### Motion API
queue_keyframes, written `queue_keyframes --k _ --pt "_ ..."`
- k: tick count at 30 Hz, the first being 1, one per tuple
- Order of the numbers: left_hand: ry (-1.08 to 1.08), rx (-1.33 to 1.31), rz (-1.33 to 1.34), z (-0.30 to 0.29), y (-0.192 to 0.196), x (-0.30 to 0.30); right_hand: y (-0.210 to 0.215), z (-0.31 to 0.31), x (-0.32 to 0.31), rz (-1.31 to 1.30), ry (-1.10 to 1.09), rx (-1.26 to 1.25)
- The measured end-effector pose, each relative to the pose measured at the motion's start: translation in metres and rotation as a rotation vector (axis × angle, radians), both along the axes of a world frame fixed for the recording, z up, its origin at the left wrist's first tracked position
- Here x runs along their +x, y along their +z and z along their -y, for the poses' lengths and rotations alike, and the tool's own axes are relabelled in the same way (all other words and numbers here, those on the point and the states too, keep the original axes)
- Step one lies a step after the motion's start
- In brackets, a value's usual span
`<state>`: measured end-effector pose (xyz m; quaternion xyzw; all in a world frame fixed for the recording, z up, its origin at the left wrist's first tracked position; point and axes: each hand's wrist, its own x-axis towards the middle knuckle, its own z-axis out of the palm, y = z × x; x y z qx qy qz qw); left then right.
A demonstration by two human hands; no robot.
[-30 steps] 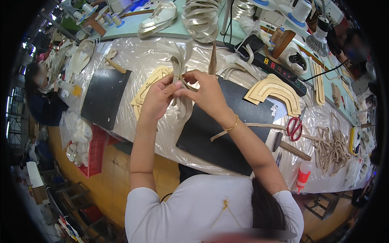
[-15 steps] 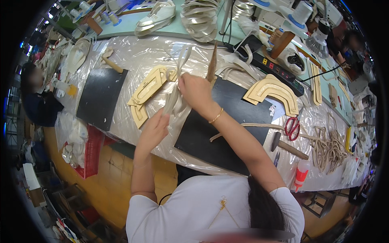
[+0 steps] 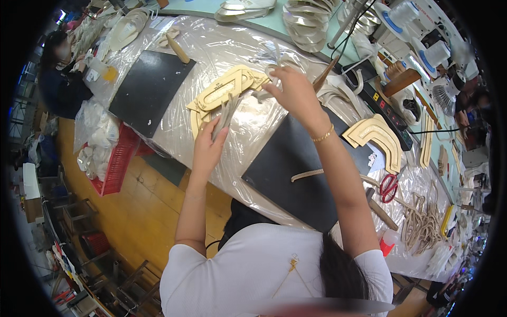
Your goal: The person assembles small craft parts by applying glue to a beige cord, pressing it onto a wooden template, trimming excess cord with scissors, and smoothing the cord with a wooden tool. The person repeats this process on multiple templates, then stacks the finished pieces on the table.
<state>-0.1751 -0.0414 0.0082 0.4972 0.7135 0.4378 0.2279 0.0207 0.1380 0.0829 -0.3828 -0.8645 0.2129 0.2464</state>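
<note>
My left hand (image 3: 208,145) grips the lower end of a bundle of thin beige strips (image 3: 228,108), which lies slanted over the plastic-covered table (image 3: 211,47). My right hand (image 3: 293,90) is raised farther out, with a gold bracelet at the wrist, and pinches a small pale loop or strip end (image 3: 270,73) near crumpled clear plastic. Flat tan templates (image 3: 224,91) lie between and under the two hands. A black mat (image 3: 303,174) lies under my right forearm.
A second black mat (image 3: 150,87) lies to the left. A curved tan template (image 3: 376,138), red-handled scissors (image 3: 388,186), a hammer (image 3: 381,210), a pile of cord (image 3: 420,224) and a power strip (image 3: 381,105) lie to the right. A red basket (image 3: 117,164) hangs off the table edge. Another person (image 3: 63,79) sits far left.
My hands, together at the strips a second ago, have parted: the left dropped toward me along the bundle, the right stayed out near the loop. The view has tilted, shifting the table rightward.
</note>
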Motion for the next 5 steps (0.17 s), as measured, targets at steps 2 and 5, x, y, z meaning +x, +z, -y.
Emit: queue_keyframes --k 2,5 --pt "0.008 -0.037 -0.381 -0.007 -0.018 0.005 -0.005 0.016 0.012 0.053 0.01 -0.043" --pt "0.003 -0.277 -0.461 -0.009 -0.035 0.005 -0.015 0.035 0.033 0.109 0.021 -0.108"
